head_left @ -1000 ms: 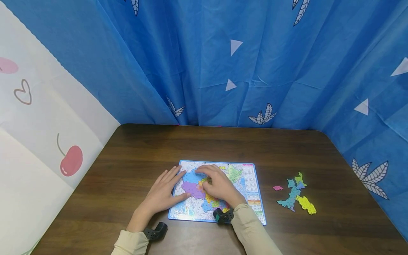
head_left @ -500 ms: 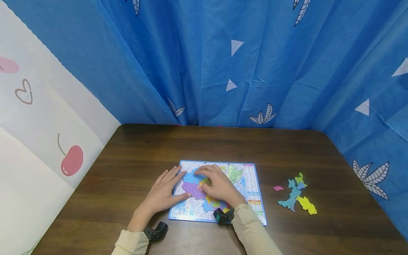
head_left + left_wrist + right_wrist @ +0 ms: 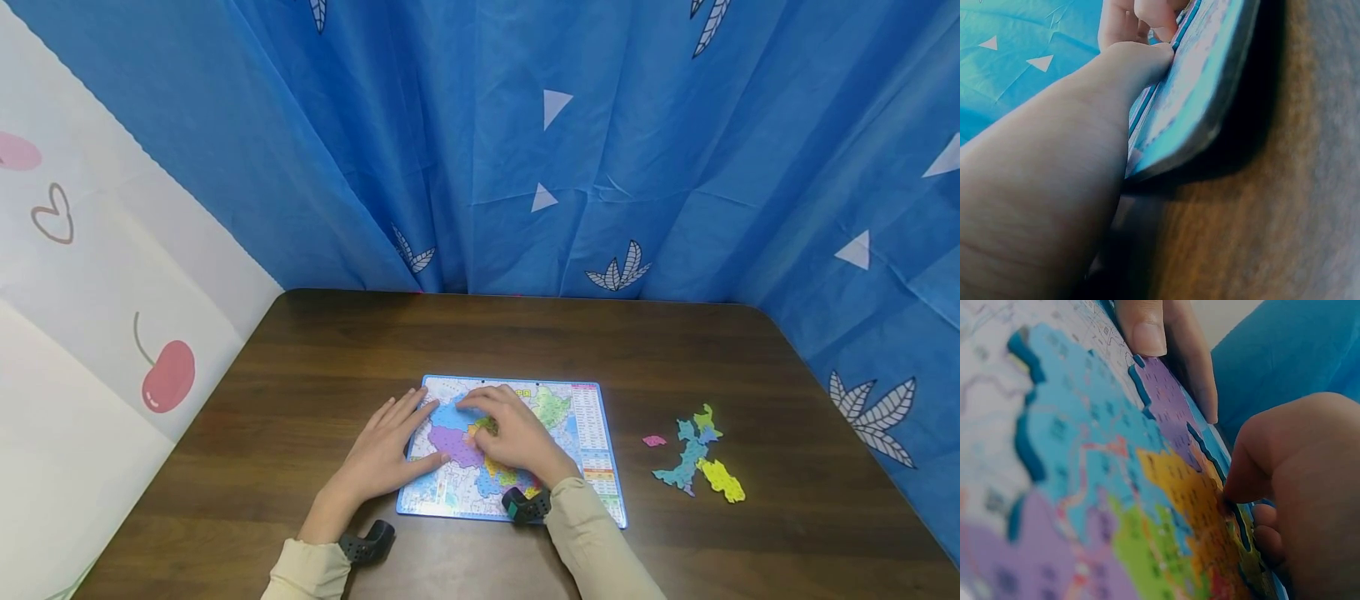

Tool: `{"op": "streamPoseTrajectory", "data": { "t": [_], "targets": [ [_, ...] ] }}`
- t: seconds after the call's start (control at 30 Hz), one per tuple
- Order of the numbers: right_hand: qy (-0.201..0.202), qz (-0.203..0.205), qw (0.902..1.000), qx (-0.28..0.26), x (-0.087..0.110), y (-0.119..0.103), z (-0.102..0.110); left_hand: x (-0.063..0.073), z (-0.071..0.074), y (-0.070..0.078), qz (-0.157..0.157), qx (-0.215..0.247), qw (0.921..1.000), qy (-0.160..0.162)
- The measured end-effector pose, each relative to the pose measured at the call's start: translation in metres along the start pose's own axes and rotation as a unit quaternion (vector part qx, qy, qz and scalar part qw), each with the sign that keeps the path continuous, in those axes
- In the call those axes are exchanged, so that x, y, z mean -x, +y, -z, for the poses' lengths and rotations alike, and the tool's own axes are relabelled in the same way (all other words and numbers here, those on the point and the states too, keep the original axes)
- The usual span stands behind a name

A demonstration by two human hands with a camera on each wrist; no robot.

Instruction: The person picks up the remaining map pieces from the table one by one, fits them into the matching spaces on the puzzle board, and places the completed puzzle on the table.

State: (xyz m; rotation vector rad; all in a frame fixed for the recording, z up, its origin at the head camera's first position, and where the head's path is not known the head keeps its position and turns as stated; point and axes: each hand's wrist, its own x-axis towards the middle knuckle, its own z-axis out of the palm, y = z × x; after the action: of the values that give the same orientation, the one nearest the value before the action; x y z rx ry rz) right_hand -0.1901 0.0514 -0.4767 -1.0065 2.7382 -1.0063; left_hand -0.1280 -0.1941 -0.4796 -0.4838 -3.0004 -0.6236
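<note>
A map puzzle board (image 3: 596, 425) with a blue border lies on the table, many coloured pieces set in it. Spread over its left edge, my left hand (image 3: 390, 450) rests with straight fingers, the thumb by a purple piece (image 3: 452, 447). My right hand (image 3: 516, 429) is over the middle, thumb and forefinger bent onto a small yellow-orange puzzle piece (image 3: 473, 430), mostly hidden by the hand. In the right wrist view, the right thumb (image 3: 1254, 450) meets the pieces just past an orange one (image 3: 1179, 487). A light blue piece (image 3: 1060, 400) shows a thick edge there.
Several loose puzzle pieces lie to the right of the board: a pink one (image 3: 654, 441), a teal one (image 3: 686, 467), a yellow one (image 3: 722, 482) and a green one (image 3: 705, 419). A blue curtain (image 3: 510, 233) hangs behind the dark wooden table (image 3: 330, 350).
</note>
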Motion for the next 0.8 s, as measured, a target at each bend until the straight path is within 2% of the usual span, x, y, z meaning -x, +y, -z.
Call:
{"op": "streamPoseTrajectory", "data": {
  "t": [0.5,0.63,0.8],
  "targets": [
    [0.012,-0.007,0.9999,-0.006,-0.001,-0.001,0.006,-0.005,0.004,0.002,-0.005,0.004,1.0000,0.000],
    [0.035,0.004,0.9994,-0.004,0.000,0.000,0.003,-0.005,0.003,0.001,-0.010,0.007,0.9999,0.004],
    [0.085,0.047,0.9953,0.002,0.004,0.000,-0.004,0.000,-0.001,-0.003,-0.008,0.012,0.9999,0.004]
  ]
}}
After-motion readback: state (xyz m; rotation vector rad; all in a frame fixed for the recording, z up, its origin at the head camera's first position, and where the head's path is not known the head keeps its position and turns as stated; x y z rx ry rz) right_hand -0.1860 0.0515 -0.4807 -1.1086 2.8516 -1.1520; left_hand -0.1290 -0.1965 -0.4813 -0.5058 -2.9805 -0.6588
